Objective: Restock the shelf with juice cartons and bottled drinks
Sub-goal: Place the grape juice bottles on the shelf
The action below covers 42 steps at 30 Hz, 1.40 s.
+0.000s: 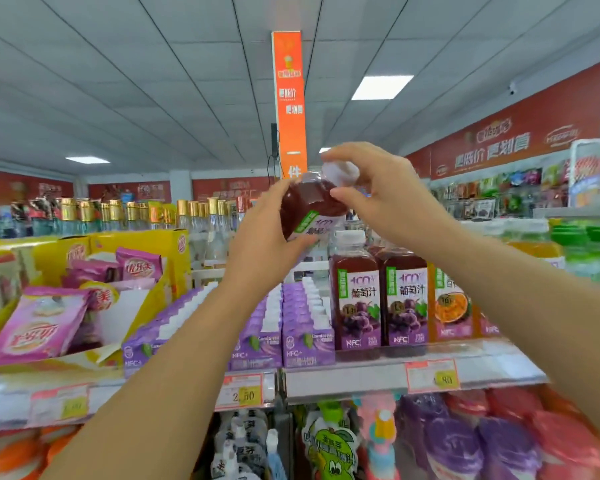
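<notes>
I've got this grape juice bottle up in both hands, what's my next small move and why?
Probably tip the grape juice bottle upright and lower it toward the matching bottles on the shelf: it hangs tilted above them, left hand round its body, right hand pinching near the cap.

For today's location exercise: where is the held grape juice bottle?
Head view, centre: the bottle is tilted, left hand gripping its body, right hand at its cap, above the standing bottles.
</notes>
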Tool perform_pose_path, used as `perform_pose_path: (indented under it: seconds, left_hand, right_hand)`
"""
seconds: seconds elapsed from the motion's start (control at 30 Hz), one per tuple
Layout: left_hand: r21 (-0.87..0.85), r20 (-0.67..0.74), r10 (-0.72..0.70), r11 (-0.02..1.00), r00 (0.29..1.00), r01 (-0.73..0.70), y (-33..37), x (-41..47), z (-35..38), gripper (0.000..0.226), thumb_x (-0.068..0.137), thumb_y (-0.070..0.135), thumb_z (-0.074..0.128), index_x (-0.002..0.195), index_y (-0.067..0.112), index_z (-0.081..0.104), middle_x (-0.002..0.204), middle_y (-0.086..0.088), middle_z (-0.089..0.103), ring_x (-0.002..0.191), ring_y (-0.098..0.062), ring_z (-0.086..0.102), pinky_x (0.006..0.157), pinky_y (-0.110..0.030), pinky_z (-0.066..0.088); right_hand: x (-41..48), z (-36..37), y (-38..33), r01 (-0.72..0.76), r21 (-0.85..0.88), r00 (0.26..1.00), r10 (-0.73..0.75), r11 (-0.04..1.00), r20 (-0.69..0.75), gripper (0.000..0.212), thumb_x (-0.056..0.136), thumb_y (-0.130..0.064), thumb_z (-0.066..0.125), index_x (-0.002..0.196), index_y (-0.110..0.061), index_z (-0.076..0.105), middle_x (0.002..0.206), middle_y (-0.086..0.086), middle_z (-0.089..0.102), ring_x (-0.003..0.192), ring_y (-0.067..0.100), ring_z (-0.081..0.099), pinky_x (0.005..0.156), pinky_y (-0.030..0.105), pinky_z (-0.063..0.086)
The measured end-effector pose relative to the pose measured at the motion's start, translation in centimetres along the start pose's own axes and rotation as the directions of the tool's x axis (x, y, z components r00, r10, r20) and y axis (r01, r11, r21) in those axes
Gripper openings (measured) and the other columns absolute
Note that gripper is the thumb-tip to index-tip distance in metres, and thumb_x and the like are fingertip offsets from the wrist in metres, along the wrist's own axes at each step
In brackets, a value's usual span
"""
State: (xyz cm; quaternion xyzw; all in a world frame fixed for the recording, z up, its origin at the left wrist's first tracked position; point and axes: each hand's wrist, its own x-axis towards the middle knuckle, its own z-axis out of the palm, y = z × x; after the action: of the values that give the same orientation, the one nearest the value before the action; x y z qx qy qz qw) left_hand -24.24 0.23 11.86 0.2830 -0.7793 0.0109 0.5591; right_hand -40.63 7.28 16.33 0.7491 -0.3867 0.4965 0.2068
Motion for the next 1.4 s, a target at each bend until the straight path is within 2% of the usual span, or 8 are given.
perform_pose_path:
  seconds: [0.13,0.23,0.4,0.5,0.57,0.7,1.1,1.4]
  left_hand:
    - [-0.114,0.039,-0.039,0.992,0.998,0.044,-0.8,2.7,1.8,0.072,0.073,0.015,0.081,0.132,0.03,0.043,0.104,0.012,0.06,0.095,-0.004,0.062,0.086,-0.031,0.053]
    - [-0.221,0.148,-0.093,0.967,0.985,0.124,-1.3,3.4,2.8,0.063,0.084,0.017,0.071,0.137,0.033,0.04,0.097,0.024,0.057,0.079,0.019,0.057,0.072,-0.009,0.05]
    - [-0.386,0.281,-0.162,0.883,0.946,0.266,-1.9,2.9,4.1,0.057,0.093,0.038,0.056,0.143,0.041,0.03,0.114,0.026,0.049,0.103,0.012,0.054,0.089,-0.022,0.048]
    - [-0.412,0.403,-0.168,0.844,0.9,0.342,-1.4,2.4,4.3,0.065,0.089,0.048,0.053,0.145,0.044,0.02,0.116,0.03,0.042,0.096,0.023,0.047,0.077,-0.008,0.046]
    - [-0.369,0.489,-0.148,0.858,0.859,0.357,-1.2,2.1,4.7,0.086,0.079,0.058,0.06,0.148,0.045,0.01,0.131,0.028,0.036,0.114,0.011,0.045,0.088,-0.011,0.04]
    - [-0.277,0.558,-0.177,0.881,0.811,0.383,-1.7,1.5,5.5,0.106,0.068,0.056,0.071,0.149,0.045,0.003,0.154,0.018,0.018,0.138,-0.007,0.028,0.108,-0.027,0.028]
    - [-0.179,0.61,-0.281,0.862,0.741,0.474,-3.1,0.8,6.5,0.107,0.061,0.079,0.058,0.151,0.035,0.02,0.156,0.011,0.026,0.14,-0.008,0.028,0.11,-0.031,0.027]
    - [-0.093,0.602,-0.315,0.885,0.734,0.456,-2.4,0.7,6.4,0.102,0.062,0.076,0.044,0.15,0.029,0.021,0.145,0.012,0.036,0.124,-0.004,0.039,0.094,-0.022,0.027]
  right_hand:
    - [2.5,0.6,1.9,-0.005,-0.061,0.998,0.009,0.998,0.067,0.039,0.092,-0.01,0.058,0.129,-0.02,0.056,0.125,-0.011,0.053,0.082,-0.019,0.043,0.085,0.006,0.03]
    - [3.9,0.8,3.2,-0.051,-0.11,0.991,0.063,0.993,0.115,0.04,0.094,-0.012,0.056,0.132,-0.022,0.053,0.135,-0.005,0.053,0.105,-0.001,0.05,0.092,0.015,0.032]
    - [5.0,0.9,5.4,-0.091,-0.138,0.966,0.121,0.986,0.227,0.038,0.095,-0.017,0.054,0.133,-0.023,0.053,0.136,0.0,0.052,0.077,-0.004,0.042,0.085,0.02,0.033]
    - [5.2,1.3,7.0,-0.093,-0.149,0.941,0.136,0.984,0.309,0.033,0.095,-0.015,0.055,0.125,-0.026,0.057,0.132,0.0,0.056,0.068,-0.016,0.031,0.082,0.023,0.034]
    - [5.2,1.7,8.0,-0.087,-0.176,0.909,0.15,0.981,0.388,0.027,0.094,-0.017,0.057,0.119,-0.028,0.059,0.127,-0.002,0.057,0.065,-0.019,0.033,0.081,0.021,0.035]
    - [5.2,1.8,9.1,-0.083,-0.171,0.822,0.164,0.982,0.545,0.021,0.09,-0.021,0.063,0.108,-0.033,0.062,0.126,-0.007,0.057,0.101,-0.006,0.048,0.092,0.027,0.039]
    - [5.0,3.2,10.1,-0.195,-0.112,0.656,0.215,0.974,0.724,0.019,0.095,-0.018,0.056,0.109,-0.027,0.065,0.115,0.003,0.067,0.106,0.021,0.064,0.081,0.015,0.047]
    - [4.7,3.2,10.1,-0.243,-0.118,0.664,0.253,0.963,0.704,0.025,0.096,-0.029,0.055,0.117,-0.023,0.067,0.114,-0.008,0.066,0.102,0.015,0.066,0.087,0.019,0.049]
